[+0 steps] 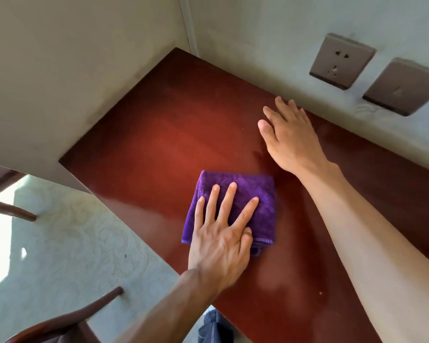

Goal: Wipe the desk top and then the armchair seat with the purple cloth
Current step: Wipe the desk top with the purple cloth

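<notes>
1. Just at the bottom edge, a leg in blue jeans (214, 328) is showing beside the desk's near side. The curved wooden arm of the armchair (67, 318) is reaching in from the lower left, over pale patterned carpet (72, 243).
2. The left hand (221, 233) is lying palm down on the purple cloth (258, 186), its four fingers straight and spread apart. Its thumb is sitting against the cloth's near right edge and is not visibly pinching anything.
3. The purple cloth, folded into a rough square, is lying flat on the red-brown desk top (159, 144), towards the near side and mostly under the left hand.
4. Further back, the right hand (290, 137) is resting palm down on bare wood, apart from the cloth. Its fingers are straight and close together, with the fingertips reaching almost to the back wall (258, 45); I cannot tell whether they are touching it.
5. On that wall, a brown power socket (341, 61) and a second brown wall plate (404, 86) are sitting side by side above the desk's back edge. The desk's far corner is fitting into the corner where the two walls meet.
</notes>
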Action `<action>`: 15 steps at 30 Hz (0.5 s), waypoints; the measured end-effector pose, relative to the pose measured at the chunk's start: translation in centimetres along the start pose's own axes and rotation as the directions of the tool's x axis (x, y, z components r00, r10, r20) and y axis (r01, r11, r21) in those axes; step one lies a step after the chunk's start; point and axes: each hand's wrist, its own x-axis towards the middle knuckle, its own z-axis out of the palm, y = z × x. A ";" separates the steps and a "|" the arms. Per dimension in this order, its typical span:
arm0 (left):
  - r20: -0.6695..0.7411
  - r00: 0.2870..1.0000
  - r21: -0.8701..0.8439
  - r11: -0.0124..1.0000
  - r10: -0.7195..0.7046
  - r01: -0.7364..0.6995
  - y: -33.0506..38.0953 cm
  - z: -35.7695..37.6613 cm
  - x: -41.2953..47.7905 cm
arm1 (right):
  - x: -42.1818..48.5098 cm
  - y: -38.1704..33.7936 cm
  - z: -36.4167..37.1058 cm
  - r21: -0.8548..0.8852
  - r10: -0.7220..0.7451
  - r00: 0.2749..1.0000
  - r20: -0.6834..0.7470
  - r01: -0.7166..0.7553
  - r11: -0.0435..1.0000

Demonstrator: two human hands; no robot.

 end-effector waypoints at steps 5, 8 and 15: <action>0.077 0.991 0.006 0.994 0.111 -0.112 6.4 0.7 -0.9 | -5.9 6.7 -4.2 0.036 -0.007 0.996 0.089 0.003 0.999; 0.116 0.982 0.018 0.988 0.152 -0.155 9.0 0.9 -1.6 | -11.3 11.1 -6.0 0.000 0.062 0.994 0.088 -0.062 0.998; 0.172 0.949 0.007 0.963 0.265 -0.270 15.2 1.8 -3.9 | -20.0 18.4 -5.3 -0.179 0.188 0.942 0.277 -0.142 0.974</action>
